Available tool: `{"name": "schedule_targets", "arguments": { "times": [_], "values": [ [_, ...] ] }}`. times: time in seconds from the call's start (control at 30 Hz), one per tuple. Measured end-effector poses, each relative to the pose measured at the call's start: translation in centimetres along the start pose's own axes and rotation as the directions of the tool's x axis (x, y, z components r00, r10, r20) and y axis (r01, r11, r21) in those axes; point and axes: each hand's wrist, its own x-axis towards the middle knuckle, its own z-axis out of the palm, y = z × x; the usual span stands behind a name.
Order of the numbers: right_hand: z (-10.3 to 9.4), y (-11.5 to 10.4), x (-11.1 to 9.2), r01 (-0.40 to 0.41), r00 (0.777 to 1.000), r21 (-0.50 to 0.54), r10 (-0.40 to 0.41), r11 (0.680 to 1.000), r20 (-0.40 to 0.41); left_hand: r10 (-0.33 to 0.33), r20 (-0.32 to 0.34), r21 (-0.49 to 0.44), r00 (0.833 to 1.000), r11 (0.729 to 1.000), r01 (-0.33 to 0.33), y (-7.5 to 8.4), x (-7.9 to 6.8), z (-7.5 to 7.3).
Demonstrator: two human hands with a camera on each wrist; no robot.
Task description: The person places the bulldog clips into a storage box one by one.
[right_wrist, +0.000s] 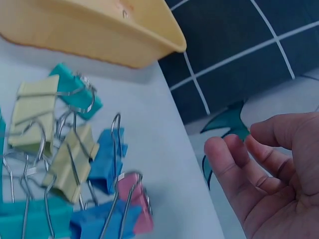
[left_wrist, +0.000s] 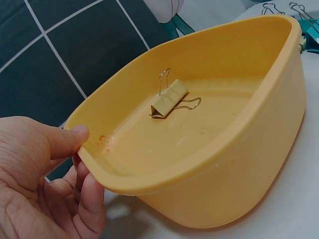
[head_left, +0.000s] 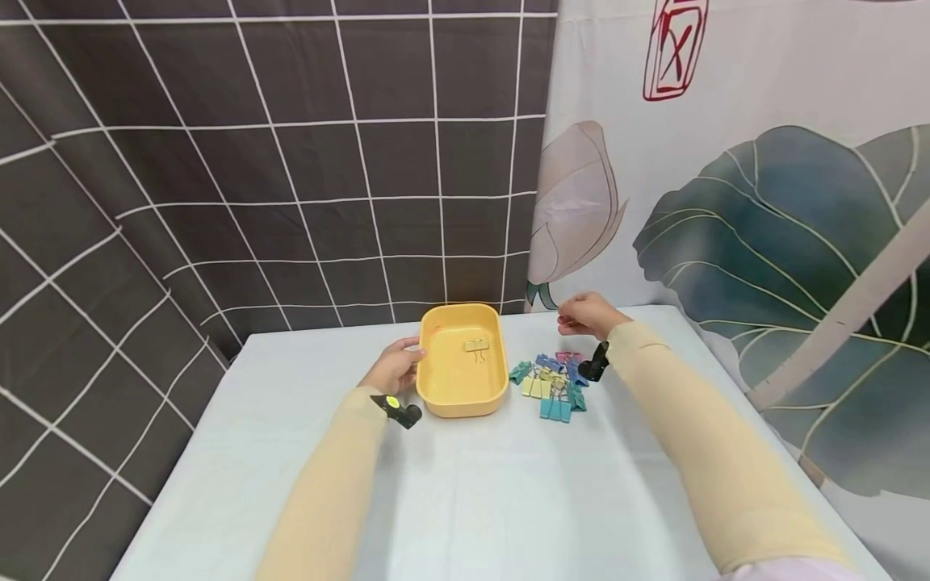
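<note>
In the head view my left hand [head_left: 392,369] is at the left side of a yellow plastic tray [head_left: 452,394]. Thumb and fingers pinch the tray's rim, as the left wrist view shows up close. Inside lies one pale yellow binder clip [left_wrist: 169,98] with its wire handles spread. To the right of the tray is a loose pile of binder clips, among them a teal one [head_left: 555,410], a yellow one [head_left: 536,388], a blue one [right_wrist: 105,160] and a pink one [right_wrist: 135,199]. Beyond this pile hovers my right hand [head_left: 590,315], fingers loosely bent and holding nothing.
A white cloth covers the table [head_left: 450,500]. Behind it hangs a dark curtain [head_left: 305,177] with a white grid, beside a pale one [head_left: 603,56] printed with a lotus bud and large leaves. The table's back edge runs just behind the tray.
</note>
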Motion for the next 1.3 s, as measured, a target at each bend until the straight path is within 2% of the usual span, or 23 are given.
{"name": "schedule_targets", "arguments": {
  "times": [0.13,0.33,0.7,1.03,1.3],
  "values": [
    [-0.6,0.5,-0.6,-0.033,0.999,-0.012,0.033,0.999,0.026,0.005,-0.003,0.002,1.0,1.0,-0.005,-0.1,0.1,0.0],
    [-1.3,1.5,-0.8,-0.094,0.995,-0.035,0.095,0.995,0.021,0.005,-0.005,-0.006,1.0,1.0,-0.005,-0.1,-0.1,0.0],
    [-1.6,3.3,-0.5,-0.119,0.992,-0.046,0.121,0.992,0.031,0.021,-0.003,-0.003,1.0,1.0,-0.021,0.2,-0.3,0.1],
    [-1.6,4.0,-0.5,-0.163,0.986,-0.061,0.164,0.985,0.021,0.012,-0.016,0.006,1.0,1.0,-0.012,0.1,-0.2,0.1],
    [-1.7,4.6,-0.4,-0.186,0.981,-0.066,0.189,0.98,0.046,0.011,-0.016,0.007,1.0,1.0,-0.01,0.0,0.0,0.2]
  ]
}}
